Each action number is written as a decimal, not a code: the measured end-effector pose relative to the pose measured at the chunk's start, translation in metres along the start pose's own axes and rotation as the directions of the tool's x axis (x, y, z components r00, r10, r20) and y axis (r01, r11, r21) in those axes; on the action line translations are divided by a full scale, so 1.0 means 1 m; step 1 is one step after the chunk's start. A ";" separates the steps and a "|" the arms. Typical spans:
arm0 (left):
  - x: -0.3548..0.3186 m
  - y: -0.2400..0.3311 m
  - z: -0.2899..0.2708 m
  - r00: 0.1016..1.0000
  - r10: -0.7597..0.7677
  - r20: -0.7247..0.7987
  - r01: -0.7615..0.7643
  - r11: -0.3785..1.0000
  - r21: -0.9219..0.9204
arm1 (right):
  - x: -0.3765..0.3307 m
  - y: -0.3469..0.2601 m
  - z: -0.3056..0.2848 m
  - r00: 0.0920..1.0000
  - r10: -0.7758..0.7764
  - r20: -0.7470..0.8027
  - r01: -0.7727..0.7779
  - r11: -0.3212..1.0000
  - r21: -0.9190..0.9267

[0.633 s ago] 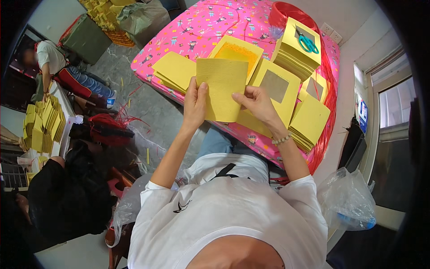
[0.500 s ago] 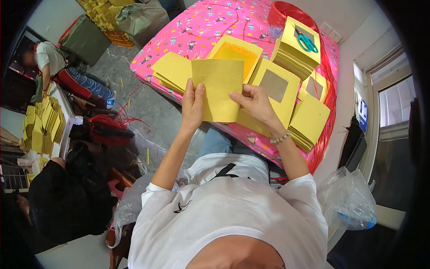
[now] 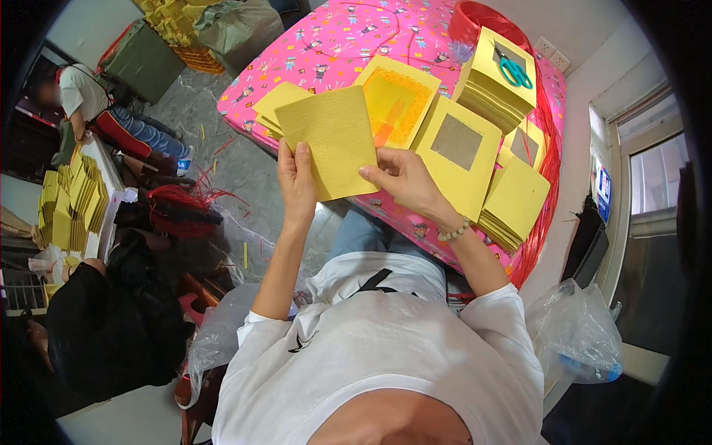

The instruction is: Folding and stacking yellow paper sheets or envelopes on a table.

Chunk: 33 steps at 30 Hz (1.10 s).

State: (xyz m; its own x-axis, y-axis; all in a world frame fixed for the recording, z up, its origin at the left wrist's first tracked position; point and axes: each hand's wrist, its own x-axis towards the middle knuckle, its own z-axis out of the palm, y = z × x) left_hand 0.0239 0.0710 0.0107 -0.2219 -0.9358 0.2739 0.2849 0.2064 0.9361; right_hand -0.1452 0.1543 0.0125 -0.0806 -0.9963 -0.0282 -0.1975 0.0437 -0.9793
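Seen from above, a person in a white shirt [image 3: 386, 363] holds one yellow paper sheet [image 3: 331, 141] up over the near edge of a pink patterned table [image 3: 334, 44]. The left hand [image 3: 297, 182] grips its lower left edge; the right hand [image 3: 400, 180] pinches its right edge. Beyond lie stacks of yellow paper [image 3: 512, 200], and teal scissors [image 3: 512, 72] rest on the far stack [image 3: 493, 93].

We see bright, even daylight, soft shadows under the left hand [image 3: 297, 182] and right hand [image 3: 400, 182]. Sharp near them; heavy fisheye bend, black vignette at the rim.
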 end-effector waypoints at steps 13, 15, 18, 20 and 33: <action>0.019 0.009 -0.043 0.992 -0.117 -0.043 0.114 0.992 -0.058 | 0.019 -0.019 0.012 0.996 -0.091 -0.011 0.089 0.990 -0.112; 0.027 0.015 -0.052 0.988 -0.151 0.042 0.151 0.988 0.011 | 0.022 -0.020 0.011 0.995 -0.103 -0.009 0.102 0.990 -0.094; 0.040 0.024 -0.056 0.976 -0.202 0.082 0.204 0.979 -0.012 | 0.029 -0.024 0.010 0.998 -0.055 0.013 0.054 0.998 0.020; 0.053 0.023 -0.057 0.979 -0.194 0.068 0.199 0.976 -0.087 | 0.035 -0.023 0.005 0.986 -0.131 -0.103 0.144 0.981 0.132; 0.125 -0.064 -0.063 0.957 -0.277 -0.090 0.260 0.951 -0.169 | 0.046 0.034 -0.035 0.823 -0.445 -0.353 0.159 0.777 -0.609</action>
State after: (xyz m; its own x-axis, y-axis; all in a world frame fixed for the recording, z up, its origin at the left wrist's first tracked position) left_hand 0.0370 -0.0767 -0.0289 -0.2074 -0.9781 -0.0176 0.3708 -0.0952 0.9238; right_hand -0.1899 0.1126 -0.0150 -0.3237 -0.8134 0.4834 -0.7614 -0.0793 -0.6434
